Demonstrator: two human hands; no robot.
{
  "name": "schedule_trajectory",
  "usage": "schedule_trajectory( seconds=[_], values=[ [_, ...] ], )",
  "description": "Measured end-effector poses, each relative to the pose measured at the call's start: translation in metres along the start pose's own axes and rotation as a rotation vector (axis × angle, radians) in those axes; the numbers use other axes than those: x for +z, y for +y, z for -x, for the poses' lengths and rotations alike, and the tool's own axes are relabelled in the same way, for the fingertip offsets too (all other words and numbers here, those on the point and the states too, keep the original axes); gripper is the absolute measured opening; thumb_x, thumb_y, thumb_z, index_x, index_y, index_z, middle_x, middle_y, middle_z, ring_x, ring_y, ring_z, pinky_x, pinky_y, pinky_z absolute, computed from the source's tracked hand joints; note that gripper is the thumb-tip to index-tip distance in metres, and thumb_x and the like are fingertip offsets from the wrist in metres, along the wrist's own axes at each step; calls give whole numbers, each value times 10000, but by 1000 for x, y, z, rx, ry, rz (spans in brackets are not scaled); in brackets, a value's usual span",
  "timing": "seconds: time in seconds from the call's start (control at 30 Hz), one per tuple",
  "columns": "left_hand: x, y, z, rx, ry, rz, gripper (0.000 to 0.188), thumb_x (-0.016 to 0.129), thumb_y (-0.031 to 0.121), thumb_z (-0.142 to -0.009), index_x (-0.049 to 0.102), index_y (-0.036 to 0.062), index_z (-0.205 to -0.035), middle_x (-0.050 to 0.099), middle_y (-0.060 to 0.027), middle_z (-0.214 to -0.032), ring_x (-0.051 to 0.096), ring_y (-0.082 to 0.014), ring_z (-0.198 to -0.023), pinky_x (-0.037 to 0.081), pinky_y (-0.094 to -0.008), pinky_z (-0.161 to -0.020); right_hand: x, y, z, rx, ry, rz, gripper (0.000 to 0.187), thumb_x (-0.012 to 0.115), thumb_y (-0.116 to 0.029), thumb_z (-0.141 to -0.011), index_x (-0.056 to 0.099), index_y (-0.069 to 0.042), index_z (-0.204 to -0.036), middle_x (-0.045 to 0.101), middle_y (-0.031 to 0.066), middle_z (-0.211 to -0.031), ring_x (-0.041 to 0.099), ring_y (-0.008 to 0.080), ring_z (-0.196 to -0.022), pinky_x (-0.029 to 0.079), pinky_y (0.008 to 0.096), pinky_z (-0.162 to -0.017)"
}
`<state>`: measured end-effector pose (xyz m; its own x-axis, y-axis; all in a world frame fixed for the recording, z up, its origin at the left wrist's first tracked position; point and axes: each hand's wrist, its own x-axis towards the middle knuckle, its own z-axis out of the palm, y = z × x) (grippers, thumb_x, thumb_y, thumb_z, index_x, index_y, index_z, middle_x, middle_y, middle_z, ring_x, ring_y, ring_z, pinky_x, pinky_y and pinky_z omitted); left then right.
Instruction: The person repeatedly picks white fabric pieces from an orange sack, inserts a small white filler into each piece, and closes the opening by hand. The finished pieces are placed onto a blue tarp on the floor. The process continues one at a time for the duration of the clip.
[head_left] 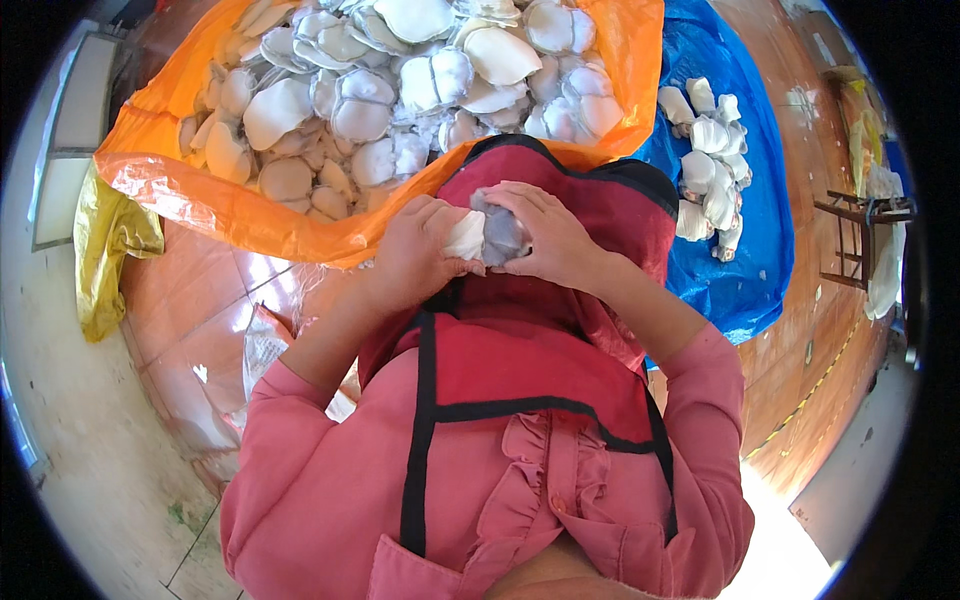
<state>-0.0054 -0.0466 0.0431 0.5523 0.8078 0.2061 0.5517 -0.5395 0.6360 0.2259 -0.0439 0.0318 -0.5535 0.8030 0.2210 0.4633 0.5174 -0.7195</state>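
Both of my hands meet over my lap around a small soft piece, white on one side [466,237] and grey and fluffy on the other [503,236]. My left hand [415,252] is closed on its white side, thumb underneath. On the grey side, my right hand [553,238] grips with curled fingers. Just beyond them, a large pile of white rounded padded pieces [410,90] with grey fuzzy edges fills an orange plastic bag [250,222]. To the right, several rolled white bundles [715,165] lie on a blue plastic sheet [765,250].
A red apron [540,385] with black trim covers my lap. At the left wall hangs or lies a yellow plastic bag [110,250]. A dark wooden stool [855,235] stands at the far right on the orange tiled floor [190,290]. A whitish sack [270,345] lies by my left arm.
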Motion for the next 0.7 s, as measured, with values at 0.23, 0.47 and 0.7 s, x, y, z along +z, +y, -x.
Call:
schedule_trajectory(
  seconds=[0.23,0.47,0.7],
  values=[
    [6,3,2,102,243,-34,505,829,217,-620,627,6,-1032,650,-121,-893,608,-326,-809,493,-408,-707,4,0,-3,64,146,-105,582,797,-6,-596,522,-100,-1100,518,117,-1175,552,320,-1082,484,376,-883],
    [15,2,3,87,326,-63,512,796,229,-702,624,-7,-1122,669,-143,-1017,621,-330,-872,502,-400,-762,19,8,3,87,295,-183,452,781,20,-597,563,-87,-978,509,92,-1054,552,278,-916,480,343,-768],
    [34,-6,5,-94,451,55,497,755,291,-773,556,13,-1134,609,-185,-1157,588,-361,-974,474,-433,-846,12,14,-7,-16,302,-89,470,786,47,-609,537,-97,-981,473,72,-1046,516,208,-824,441,287,-622]
  ],
)
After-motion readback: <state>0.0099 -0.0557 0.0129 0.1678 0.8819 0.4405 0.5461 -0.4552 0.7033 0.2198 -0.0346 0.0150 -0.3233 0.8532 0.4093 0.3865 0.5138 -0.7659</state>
